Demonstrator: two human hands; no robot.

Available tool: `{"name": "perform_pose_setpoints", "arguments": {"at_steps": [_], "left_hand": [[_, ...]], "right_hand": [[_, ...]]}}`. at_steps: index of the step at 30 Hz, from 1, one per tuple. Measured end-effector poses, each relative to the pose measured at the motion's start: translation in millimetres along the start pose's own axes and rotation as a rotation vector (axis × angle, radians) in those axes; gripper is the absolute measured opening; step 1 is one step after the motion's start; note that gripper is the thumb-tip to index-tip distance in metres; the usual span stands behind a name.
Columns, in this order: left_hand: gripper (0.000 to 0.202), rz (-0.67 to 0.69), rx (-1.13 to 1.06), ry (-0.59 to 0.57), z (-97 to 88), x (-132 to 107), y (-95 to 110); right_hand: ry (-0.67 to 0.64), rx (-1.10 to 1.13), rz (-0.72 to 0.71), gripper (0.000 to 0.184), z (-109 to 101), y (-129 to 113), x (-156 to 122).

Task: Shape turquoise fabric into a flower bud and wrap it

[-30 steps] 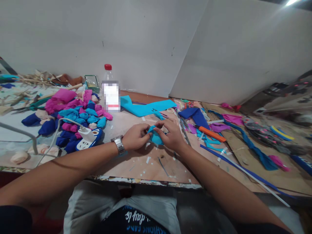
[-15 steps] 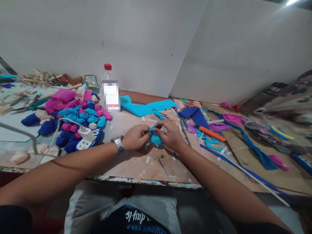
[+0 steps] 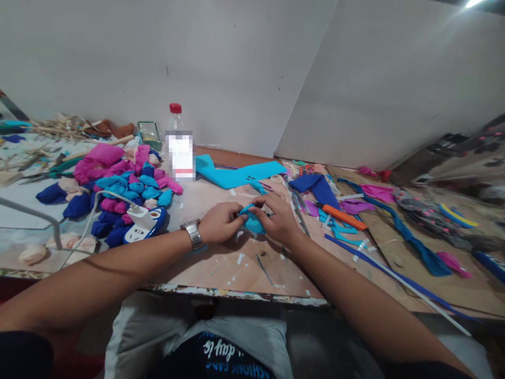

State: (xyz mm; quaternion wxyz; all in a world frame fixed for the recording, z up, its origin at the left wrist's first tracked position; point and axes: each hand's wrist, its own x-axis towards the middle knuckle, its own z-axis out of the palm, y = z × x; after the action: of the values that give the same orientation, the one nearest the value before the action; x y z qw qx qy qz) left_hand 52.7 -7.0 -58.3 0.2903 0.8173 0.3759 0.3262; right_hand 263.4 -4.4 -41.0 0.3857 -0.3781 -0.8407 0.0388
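Observation:
Between my two hands, just above the middle of the tabletop, is a small piece of light-blue crepe paper (image 3: 253, 223), rounded and gathered. My left hand (image 3: 223, 223), with a metal watch on its wrist, pinches the left side of it. From the right, my right hand (image 3: 278, 217) grips it with thumb and forefinger, and the other fingers curl behind. A light-blue tail (image 3: 257, 186) shows beyond the right fingers. Behind the hands lies a wide light-blue paper strip (image 3: 236, 177). Part of the held piece is hidden by my fingers.
To the left are a power strip (image 3: 144, 227) with a cable and a heap of pink and blue paper flowers (image 3: 114, 179). A red-capped bottle (image 3: 180, 158) stands behind. On the right lie an orange cutter (image 3: 344, 217), paper strips and a white stick (image 3: 418, 293).
The right thumb and the top edge of the light-blue piece have shifted very slightly. Both hands keep their hold in the same place.

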Motion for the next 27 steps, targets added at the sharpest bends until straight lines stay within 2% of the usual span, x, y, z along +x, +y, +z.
{"name": "perform_pose_setpoints", "arguments": {"at_steps": [12,22,27], "left_hand": [[0.036,0.015,0.052,-0.038,0.9,-0.8,-1.2],[0.016,-0.042,0.066,-0.045,-0.6,-0.2,0.7],[0.027,0.011,-0.046,0.047,-3.2,0.7,3.0]], "right_hand": [[0.0,-0.014,0.014,0.035,-0.4,1.7,-0.5],[0.0,-0.026,0.005,0.039,-0.5,1.7,0.1],[-0.022,-0.021,-0.009,0.037,-0.5,2.3,0.1]]}}
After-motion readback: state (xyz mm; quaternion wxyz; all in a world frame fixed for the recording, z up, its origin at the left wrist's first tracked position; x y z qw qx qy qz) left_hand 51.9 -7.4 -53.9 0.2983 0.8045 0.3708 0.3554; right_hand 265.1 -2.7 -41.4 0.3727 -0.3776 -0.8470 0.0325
